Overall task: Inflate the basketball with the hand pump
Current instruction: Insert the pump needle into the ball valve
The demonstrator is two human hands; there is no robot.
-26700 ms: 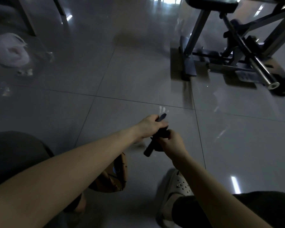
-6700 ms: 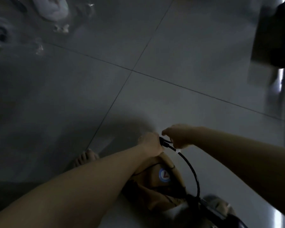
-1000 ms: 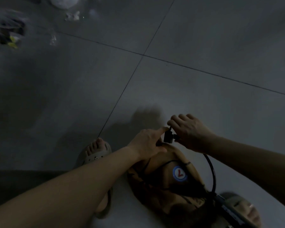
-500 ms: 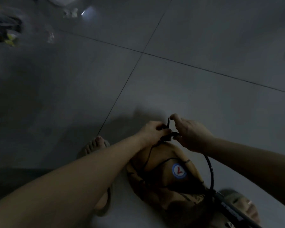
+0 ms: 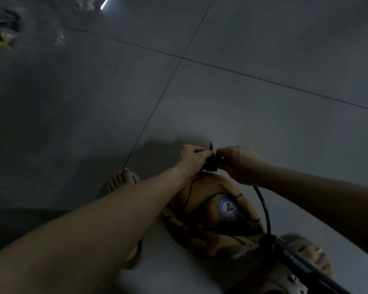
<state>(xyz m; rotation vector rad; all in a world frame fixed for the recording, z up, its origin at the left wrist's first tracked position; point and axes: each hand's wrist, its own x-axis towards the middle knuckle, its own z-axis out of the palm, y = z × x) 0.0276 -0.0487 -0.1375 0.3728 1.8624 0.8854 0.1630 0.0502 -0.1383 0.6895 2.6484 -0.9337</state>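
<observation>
Head view: the limp, deflated basketball (image 5: 212,219) lies on the tiled floor (image 5: 242,102) between two sandalled feet, directly below and touching both hands. The left hand (image 5: 192,160) and right hand (image 5: 240,164), fingers curled, pinch the black hose connector (image 5: 210,165) from opposite sides at the ball's far edge. The hose (image 5: 263,206) curves from the right hand across the ball to the pump barrel (image 5: 295,257) at lower right.

I count: basketball (image 5: 212,219), one; hand pump (image 5: 295,258), one; hose (image 5: 266,211), one; hands, two (left hand (image 5: 193,160), right hand (image 5: 240,164)); feet, two (left foot (image 5: 121,181), right foot (image 5: 308,249)).
</observation>
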